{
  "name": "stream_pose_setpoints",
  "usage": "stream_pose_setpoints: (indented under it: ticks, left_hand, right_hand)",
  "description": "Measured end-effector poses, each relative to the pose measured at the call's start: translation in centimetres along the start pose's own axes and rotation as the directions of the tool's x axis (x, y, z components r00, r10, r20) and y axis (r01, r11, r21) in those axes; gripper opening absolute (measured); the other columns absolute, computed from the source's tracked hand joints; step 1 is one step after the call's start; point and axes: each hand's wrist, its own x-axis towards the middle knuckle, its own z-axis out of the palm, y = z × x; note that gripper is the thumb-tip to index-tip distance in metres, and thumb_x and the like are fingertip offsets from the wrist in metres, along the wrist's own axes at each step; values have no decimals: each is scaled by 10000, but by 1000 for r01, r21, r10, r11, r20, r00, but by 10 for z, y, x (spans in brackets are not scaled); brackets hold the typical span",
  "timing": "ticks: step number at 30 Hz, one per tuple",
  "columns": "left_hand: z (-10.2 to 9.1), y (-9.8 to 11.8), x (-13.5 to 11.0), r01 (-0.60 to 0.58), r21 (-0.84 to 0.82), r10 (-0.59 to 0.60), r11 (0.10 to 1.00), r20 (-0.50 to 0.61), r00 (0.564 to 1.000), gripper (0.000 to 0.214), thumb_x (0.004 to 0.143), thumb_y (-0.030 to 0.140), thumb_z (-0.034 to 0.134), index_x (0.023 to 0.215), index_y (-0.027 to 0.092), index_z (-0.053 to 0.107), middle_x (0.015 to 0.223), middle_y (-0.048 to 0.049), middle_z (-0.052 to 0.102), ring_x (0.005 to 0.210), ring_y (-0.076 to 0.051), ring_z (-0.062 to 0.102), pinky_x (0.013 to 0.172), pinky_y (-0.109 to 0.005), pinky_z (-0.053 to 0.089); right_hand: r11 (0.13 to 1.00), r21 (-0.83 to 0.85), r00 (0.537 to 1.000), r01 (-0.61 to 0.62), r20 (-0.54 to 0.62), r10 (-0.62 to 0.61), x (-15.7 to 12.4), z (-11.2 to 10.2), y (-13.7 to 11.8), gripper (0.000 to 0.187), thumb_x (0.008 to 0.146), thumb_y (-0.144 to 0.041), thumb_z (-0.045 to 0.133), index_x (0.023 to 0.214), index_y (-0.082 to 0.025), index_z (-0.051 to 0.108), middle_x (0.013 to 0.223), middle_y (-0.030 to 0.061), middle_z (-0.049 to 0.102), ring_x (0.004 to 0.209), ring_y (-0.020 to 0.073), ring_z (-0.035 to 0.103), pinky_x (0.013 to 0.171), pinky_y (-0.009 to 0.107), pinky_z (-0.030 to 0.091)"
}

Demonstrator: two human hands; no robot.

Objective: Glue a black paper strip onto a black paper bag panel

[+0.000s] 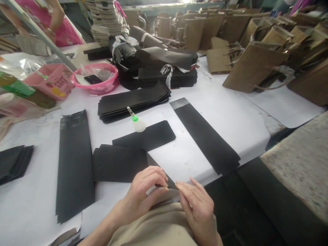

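Close to my body, at the table's front edge, my left hand pinches a black sheet between thumb and fingers. My right hand has its fingertips closed on the same sheet's right corner. Part of the sheet is hidden behind my hands. Left of them lies a stack of black sheets. Beyond it a small white glue bottle with a green cap rests on a black piece. Long black strips with a shiny band at the far end lie on the left and right.
Further back are another black stack, tied black bundles and a pink basket holding a phone. A pink box and a bottle stand at left. Brown paper bags crowd the right. A person in pink is at upper left.
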Motion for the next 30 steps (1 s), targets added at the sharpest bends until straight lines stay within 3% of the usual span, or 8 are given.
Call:
stream_pose_setpoints:
  ticks: [15, 18, 21, 23, 26, 30]
  left_hand:
    - [8, -12, -1, 36, -81, -39, 996, -32, 999, 67, 914, 164, 586, 850, 160, 606, 873, -69, 623, 878, -197, 589, 898, -368, 478]
    - [4, -14, -4, 69, -98, -77, 993, -78, 994, 75, 925, 162, 575, 853, 163, 597, 866, -65, 624, 883, -196, 589, 922, -378, 465]
    - [2, -13, -4, 62, -69, -67, 996, -76, 995, 60, 918, 146, 587, 863, 168, 597, 865, -56, 624, 881, -191, 585, 928, -374, 456]
    - [4, -12, -1, 33, -45, -35, 998, -52, 998, 53, 914, 142, 590, 871, 170, 600, 872, -55, 621, 869, -186, 581, 902, -356, 462]
    - [7, -9, 5, -11, -8, 11, 1000, -39, 999, 55, 916, 131, 579, 881, 170, 597, 881, -57, 616, 873, -184, 578, 877, -336, 464]
    - [5, -7, 9, -78, 59, 74, 995, 63, 995, 53, 928, 133, 549, 925, 165, 591, 869, -59, 608, 834, -180, 572, 838, -326, 475]
  right_hand:
    - [995, -97, 999, -36, 5, 37, -28, -5, 39, 310, 914, -65, 527, 1179, -205, 605, 1050, 32, 689, 941, 175, 662, 1003, 440, 462]
    - [980, -141, 989, -140, -77, 130, -29, -10, 49, 271, 941, -131, 516, 1177, -214, 619, 1075, 35, 685, 979, 194, 654, 934, 388, 509]
    - [967, -77, 962, -244, -145, 231, -20, -12, 42, 269, 957, -174, 510, 1202, -222, 611, 1115, 37, 672, 986, 186, 651, 886, 329, 531]
    - [986, -24, 982, -163, -99, 160, -7, -10, 27, 285, 958, -170, 506, 1227, -207, 593, 1130, 49, 665, 1023, 187, 635, 913, 329, 518]
    - [998, 40, 999, 42, -25, -41, 11, -1, 3, 304, 937, -160, 542, 1240, -164, 570, 1112, 75, 668, 1040, 193, 622, 937, 343, 507]
    - [989, 113, 995, 101, 2, -101, 17, 15, -3, 355, 890, -27, 517, 1219, -150, 571, 1086, 81, 672, 997, 172, 639, 926, 333, 518]
